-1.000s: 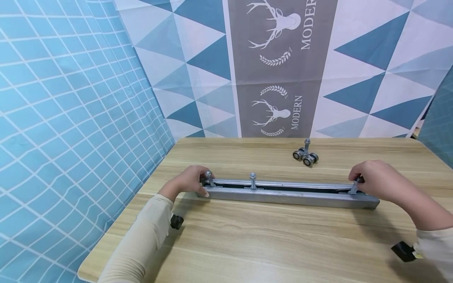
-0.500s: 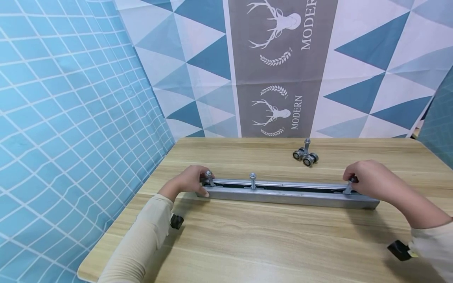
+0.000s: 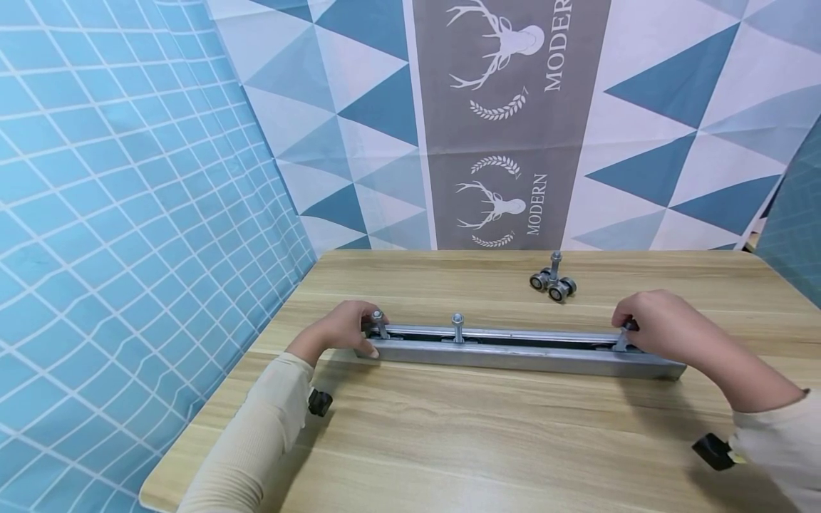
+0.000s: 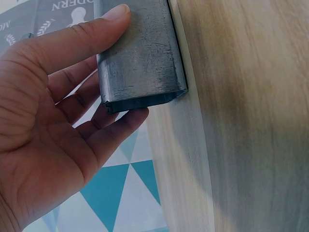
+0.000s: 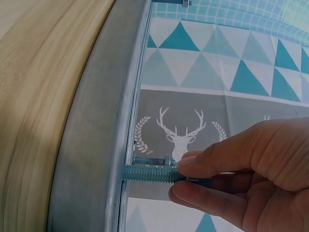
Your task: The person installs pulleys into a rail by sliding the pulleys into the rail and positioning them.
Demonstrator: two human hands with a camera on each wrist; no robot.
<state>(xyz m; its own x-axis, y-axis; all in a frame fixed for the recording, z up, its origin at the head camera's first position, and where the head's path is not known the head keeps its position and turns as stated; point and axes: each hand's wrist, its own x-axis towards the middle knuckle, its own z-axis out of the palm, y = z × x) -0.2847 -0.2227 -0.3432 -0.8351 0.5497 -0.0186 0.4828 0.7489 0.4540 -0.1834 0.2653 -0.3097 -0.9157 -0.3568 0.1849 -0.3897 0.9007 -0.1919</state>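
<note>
A grey metal channel rail (image 3: 526,358) lies across the wooden table, slot upward. My left hand (image 3: 343,329) grips its left end; in the left wrist view the thumb lies on the side wall and the fingers reach round the far side and the hollow end (image 4: 145,102). Close to the right end, my right hand (image 3: 670,329) pinches an upright threaded bolt (image 5: 152,174) between thumb and fingers. That bolt stands up out of the slot. Two more bolts rise from the slot: one beside my left hand (image 3: 379,324), another bolt (image 3: 458,328) farther right.
Behind the rail a loose four-wheeled roller trolley (image 3: 553,283) stands on the table with its bolt upward. A patterned cloth (image 3: 494,128) hangs at the table's back edge, and a blue gridded sheet (image 3: 128,214) covers the left side.
My right hand has moved left, bringing the pinched bolt a little way along the slot from the right end. My left hand and the rail have stayed in place.
</note>
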